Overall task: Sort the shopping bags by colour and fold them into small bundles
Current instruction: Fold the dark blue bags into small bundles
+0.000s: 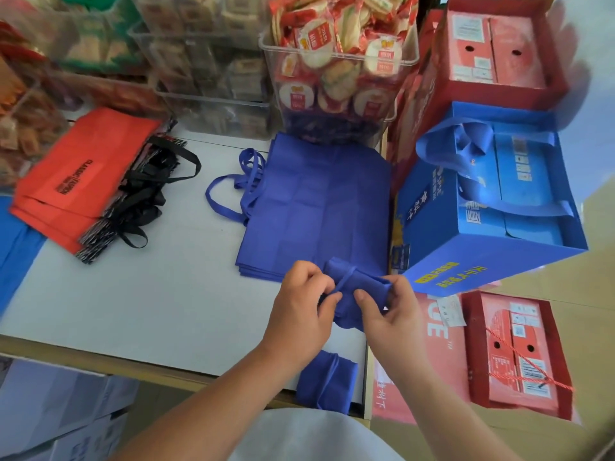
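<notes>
Head view: the rolled blue bag (353,285) lies crosswise between both hands over the table's (133,311) near right corner, the left hand (301,309) pinching its wrapping strap, the right hand (389,316) gripping the other end, both equally near, I'd say.

The left hand (299,307) and right hand (389,314) covered much of the blue bundle (354,281), hiding how it was tucked. At the left edge of the table (133,294), a blue cloth (13,247) was cut off by the frame. Snack bins (100,44) along the far edge were blurred, their contents unclear.
</notes>
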Tool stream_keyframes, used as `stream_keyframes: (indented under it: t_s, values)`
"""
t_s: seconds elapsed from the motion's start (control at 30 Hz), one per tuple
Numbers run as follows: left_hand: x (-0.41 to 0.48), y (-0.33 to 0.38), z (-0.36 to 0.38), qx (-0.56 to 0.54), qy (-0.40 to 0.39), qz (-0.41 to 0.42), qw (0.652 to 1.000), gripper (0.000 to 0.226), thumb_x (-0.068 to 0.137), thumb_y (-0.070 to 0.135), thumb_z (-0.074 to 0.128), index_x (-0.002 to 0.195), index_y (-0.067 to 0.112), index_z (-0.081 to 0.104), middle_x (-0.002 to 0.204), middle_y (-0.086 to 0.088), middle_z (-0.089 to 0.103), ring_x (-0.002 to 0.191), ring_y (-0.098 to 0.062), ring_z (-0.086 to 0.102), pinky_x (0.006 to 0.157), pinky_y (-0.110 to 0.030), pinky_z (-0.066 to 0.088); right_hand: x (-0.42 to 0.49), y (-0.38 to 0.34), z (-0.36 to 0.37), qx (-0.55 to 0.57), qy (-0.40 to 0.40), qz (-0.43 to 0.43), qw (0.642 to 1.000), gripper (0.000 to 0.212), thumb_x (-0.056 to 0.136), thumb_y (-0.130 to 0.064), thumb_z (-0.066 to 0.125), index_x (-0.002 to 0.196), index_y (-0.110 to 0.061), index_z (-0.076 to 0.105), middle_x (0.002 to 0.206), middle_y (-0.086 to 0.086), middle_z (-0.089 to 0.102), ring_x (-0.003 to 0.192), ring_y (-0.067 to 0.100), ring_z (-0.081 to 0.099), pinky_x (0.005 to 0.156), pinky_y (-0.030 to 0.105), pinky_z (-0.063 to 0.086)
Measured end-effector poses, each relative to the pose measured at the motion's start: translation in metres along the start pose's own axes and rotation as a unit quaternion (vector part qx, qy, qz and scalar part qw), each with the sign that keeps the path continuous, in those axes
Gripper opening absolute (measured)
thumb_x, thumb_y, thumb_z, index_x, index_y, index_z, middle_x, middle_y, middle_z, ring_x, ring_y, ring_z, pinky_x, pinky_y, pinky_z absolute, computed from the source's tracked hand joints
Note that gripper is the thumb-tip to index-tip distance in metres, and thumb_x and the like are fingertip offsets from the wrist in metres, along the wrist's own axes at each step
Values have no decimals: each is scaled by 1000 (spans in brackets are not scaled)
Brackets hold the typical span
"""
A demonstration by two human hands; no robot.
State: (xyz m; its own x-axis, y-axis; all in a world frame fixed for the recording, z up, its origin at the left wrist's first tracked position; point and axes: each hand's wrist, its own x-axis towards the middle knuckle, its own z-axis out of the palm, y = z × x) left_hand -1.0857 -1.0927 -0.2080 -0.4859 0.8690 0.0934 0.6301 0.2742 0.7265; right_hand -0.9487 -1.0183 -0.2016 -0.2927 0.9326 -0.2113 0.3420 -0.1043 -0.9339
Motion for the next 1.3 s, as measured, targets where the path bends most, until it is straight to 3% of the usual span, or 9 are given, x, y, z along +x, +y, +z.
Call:
stream_keyframes:
  t_s: [0.13, 0.3, 0.5, 0.6, 0.67, 0.8, 0.97, 1.07, 1.3]
  values:
    - [2, 0, -1, 69, 40, 64, 995, 10, 93, 7, 69, 93, 12, 60, 99, 0, 59, 85, -19, 56, 66, -35, 54, -1, -3, 5, -22, 15, -13, 1000, 25, 91, -13, 72, 92, -25, 50, 73, -1, 57, 63, 14, 53, 57, 29, 45]
    - [5, -4, -1, 54, 35, 21, 998, 30, 90, 5, 69, 119, 11, 65, 99, -1, 63, 89, -22, 61, 70, -37, 57, -4, -5, 3, -32, -3, -8, 999, 24, 92, -12, 72, 90, -23, 50, 72, -8, 57, 63, 8, 52, 57, 23, 45]
    - [5, -11, -8, 160, 19, 59, 985, 15, 81, 3, 73, 89, 10, 63, 84, -3, 56, 78, -24, 56, 52, -33, 46, -11, -9, 15, -60, 18, 2, 998, 25, 91, -18, 72, 89, -13, 48, 75, 8, 57, 65, 14, 53, 58, 23, 43]
    - [3, -10, -9, 92, -29, 0, 995, 7, 92, 13, 62, 88, 15, 56, 92, 2, 50, 86, -21, 51, 63, -34, 47, -10, -9, 14, -60, 19, 16, 998, 25, 92, -16, 72, 88, -10, 48, 74, 8, 55, 59, 7, 47, 57, 19, 42]
    - [2, -13, -13, -9, -112, -46, 993, 7, 94, 24, 59, 89, 23, 54, 99, 7, 46, 91, -17, 52, 76, -31, 47, -9, -8, 10, -43, 19, 34, 998, 25, 92, -14, 72, 87, -10, 49, 73, 13, 56, 57, 7, 45, 55, 19, 40]
    - [1, -22, -37, -102, -222, -27, 969, 22, 89, 29, 75, 108, 33, 65, 116, 16, 46, 109, -9, 55, 95, -19, 44, -4, -14, 4, -7, 29, 48, 998, 30, 91, -12, 73, 79, -15, 45, 64, -2, 50, 51, 3, 42, 50, 16, 39]
    - [0, -14, -49, -127, -146, -34, 981, 27, 82, 28, 84, 105, 24, 70, 108, 16, 55, 100, -10, 62, 93, -27, 52, -5, -20, 7, -2, -17, 47, 999, 21, 93, -20, 72, 101, -23, 53, 90, 6, 67, 78, 14, 64, 68, 28, 52]
    - [4, -7, -51, -107, -92, -9, 990, 27, 79, 27, 87, 99, 20, 71, 102, 15, 56, 90, -10, 63, 85, -27, 54, -6, -28, 5, -21, -90, 68, 993, 54, 84, -20, 82, 122, -31, 45, 108, -11, 64, 92, -6, 64, 72, 12, 51]
    - [0, -6, -57, -166, -134, -7, 977, 28, 82, 22, 85, 106, 18, 71, 110, 15, 55, 99, -10, 66, 93, -24, 55, -3, -21, 5, 23, -44, 80, 996, 46, 77, -6, 85, 108, -26, 59, 101, -6, 73, 94, 11, 71, 77, 30, 56]
